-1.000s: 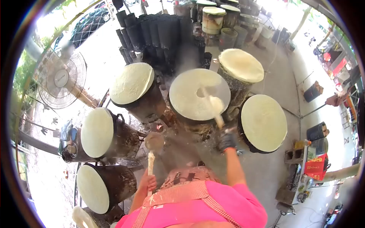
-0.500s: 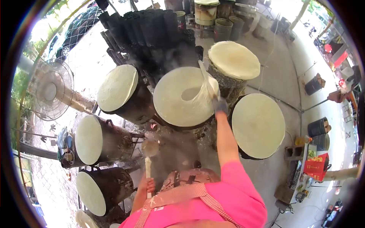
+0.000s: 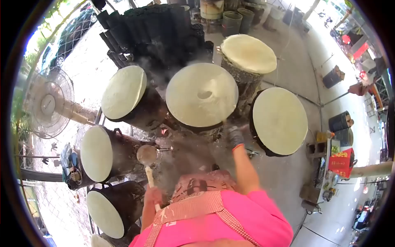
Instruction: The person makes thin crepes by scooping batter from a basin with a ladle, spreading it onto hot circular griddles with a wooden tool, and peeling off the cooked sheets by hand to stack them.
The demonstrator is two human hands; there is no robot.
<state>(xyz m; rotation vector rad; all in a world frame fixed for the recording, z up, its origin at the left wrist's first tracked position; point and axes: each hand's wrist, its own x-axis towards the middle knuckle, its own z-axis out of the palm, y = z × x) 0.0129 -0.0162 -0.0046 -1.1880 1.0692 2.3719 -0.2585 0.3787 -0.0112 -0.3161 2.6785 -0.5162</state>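
One ladle point(image 3: 147, 155) is gripped by the left hand point(image 3: 153, 195); whether anything is grasped by the gloved right hand point(image 3: 235, 138), near the middle pot point(image 3: 200, 129), cannot be told. Around the hole point(image 3: 204, 95) in the pot's pale sheet point(image 3: 185, 107), light, level strokes are best used.

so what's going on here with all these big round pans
A person stands among several wide round pans with pale tops. Their left hand holds a long-handled ladle, its bowl away from the pale tops. Their right hand, in a dark glove, is at the near side of the middle pan; blur hides whether it grips anything. That pan's pale surface has a small oval patch near its centre. A fan stands off to the left.
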